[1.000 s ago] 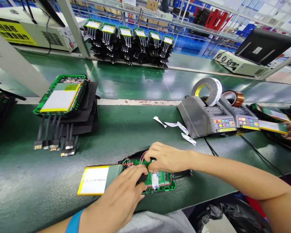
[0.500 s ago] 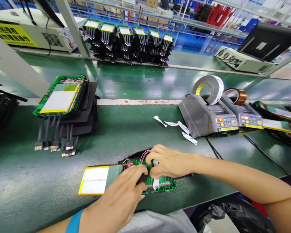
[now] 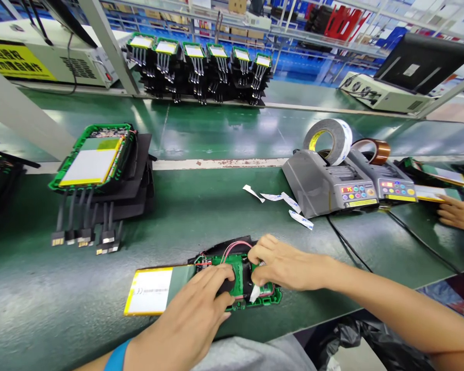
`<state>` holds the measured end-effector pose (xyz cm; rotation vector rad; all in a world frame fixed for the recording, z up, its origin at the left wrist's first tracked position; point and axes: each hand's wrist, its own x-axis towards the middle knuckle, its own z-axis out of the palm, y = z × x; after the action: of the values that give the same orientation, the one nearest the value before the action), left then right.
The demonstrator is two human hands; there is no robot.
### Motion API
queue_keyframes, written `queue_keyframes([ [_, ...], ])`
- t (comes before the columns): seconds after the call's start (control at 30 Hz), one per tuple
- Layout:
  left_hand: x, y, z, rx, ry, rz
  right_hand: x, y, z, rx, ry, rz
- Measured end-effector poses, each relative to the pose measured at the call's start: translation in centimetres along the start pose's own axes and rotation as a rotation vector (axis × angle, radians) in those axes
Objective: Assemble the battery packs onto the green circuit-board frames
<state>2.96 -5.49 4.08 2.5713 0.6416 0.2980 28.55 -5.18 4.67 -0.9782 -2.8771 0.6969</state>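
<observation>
Near the front of the bench lies a green and black device casing [image 3: 237, 288] with pink wires arching at its back. A flat silver-white battery with yellow edges [image 3: 150, 290] lies flat at its left. My left hand [image 3: 193, 301] rests over the casing's left part, fingers bent around a dark piece inside. At the casing's right part, my right hand [image 3: 278, 263] pinches a strip of white tape backing [image 3: 255, 294], whose lower end hangs over the green surface.
Four loose backing strips, or several [image 3: 300, 220], lie before two tape dispensers [image 3: 325, 188]. Stacked casings with cables [image 3: 96, 162] stand left; more line the back shelf [image 3: 199, 67]. Another person's hand [image 3: 458, 211] touches a battery at the far right. Cables cross the right side.
My right hand has moved slightly right, and the white strip has shifted right, uncovering a black area in the casing. The other person's hand reaches further in. My left hand stays put.
</observation>
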Motion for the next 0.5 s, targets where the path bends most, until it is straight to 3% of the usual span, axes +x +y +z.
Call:
queue_keyframes([
  [0.1,0.1,0.0,-0.1,-0.012,0.011,-0.008,-1.4,-0.3,-1.0,0.129,-0.012,0.124],
  [0.2,0.2,0.0,0.0,0.014,-0.004,-0.002,-3.4,0.7,-1.9,0.501,0.092,0.188],
  [0.3,0.1,0.1,-0.1,0.061,-0.052,0.013,-5.0,2.7,-1.8,0.639,0.476,0.41],
  [0.37,0.3,0.3,-0.4,0.08,-0.069,0.035,-5.5,3.5,-1.2,0.452,0.76,0.658],
  [0.4,0.5,0.4,-0.5,0.092,-0.052,0.046,-5.5,3.4,-0.7,0.373,0.816,0.739],
  [0.43,0.9,0.4,-0.7,0.115,-0.014,0.05,-5.3,3.1,-0.2,0.342,0.803,0.762],
  [0.5,2.1,0.2,-0.9,0.212,0.118,0.032,-4.6,1.5,0.7,0.423,0.608,0.673],
])
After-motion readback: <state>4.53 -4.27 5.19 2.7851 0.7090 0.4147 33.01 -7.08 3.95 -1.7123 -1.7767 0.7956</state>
